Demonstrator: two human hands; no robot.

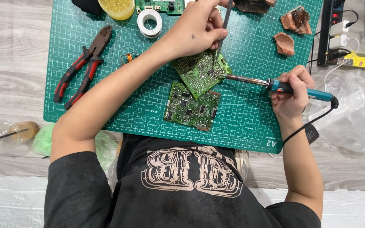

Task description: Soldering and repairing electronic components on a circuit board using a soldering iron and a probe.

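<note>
A: What is the largest thing in view?

B: A green cutting mat point(250, 63) spread on a grey wood-grain surface point(9, 63).

A: What lies on the mat?

B: Red-handled pliers point(83, 67) at the left, a spool of solder wire point(149, 22) near the top, and two green circuit boards. The upper board point(197, 74) overlaps the lower board point(191, 107).

A: And the hands?

B: The left hand point(197, 29) grasps thin tweezers point(222, 33), tip on the upper board. The right hand point(292, 95) is clenched around a blue-handled soldering iron point(275, 85), whose metal tip touches the same board's right edge.
</note>
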